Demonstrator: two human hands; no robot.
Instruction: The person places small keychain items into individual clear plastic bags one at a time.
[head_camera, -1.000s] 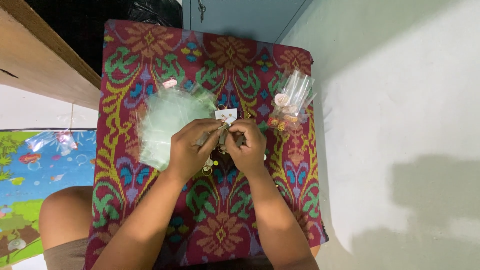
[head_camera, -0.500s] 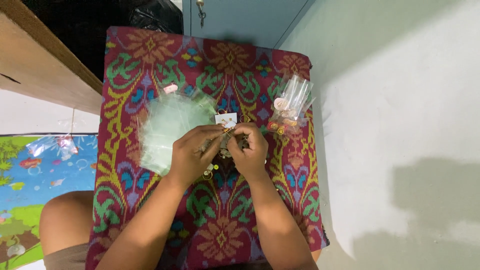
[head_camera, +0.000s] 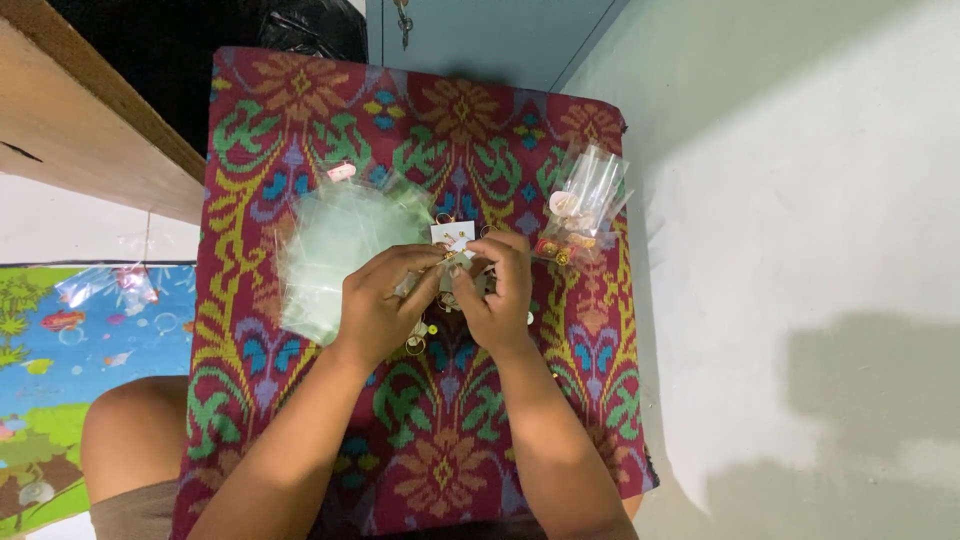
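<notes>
My left hand (head_camera: 385, 300) and my right hand (head_camera: 497, 290) meet over the middle of a patterned red cloth (head_camera: 300, 110). Both pinch a small white card (head_camera: 450, 236) with tiny gold pieces on it, fingertips touching at its lower edge. Small gold rings (head_camera: 416, 343) lie on the cloth just below my hands. A stack of pale green clear plastic sleeves (head_camera: 325, 250) lies under and to the left of my left hand. A clear bag (head_camera: 580, 205) holding gold and white trinkets sits to the right of my right hand.
The cloth covers a low surface over my lap. A wooden board (head_camera: 90, 130) runs along the upper left. A colourful play mat (head_camera: 60, 370) with a small clear bag (head_camera: 110, 285) lies on the left. A pale wall or floor (head_camera: 800, 250) fills the right.
My hands stay together on the small card with only slight finger shifts. The camera view has drifted a little; nothing else has moved.
</notes>
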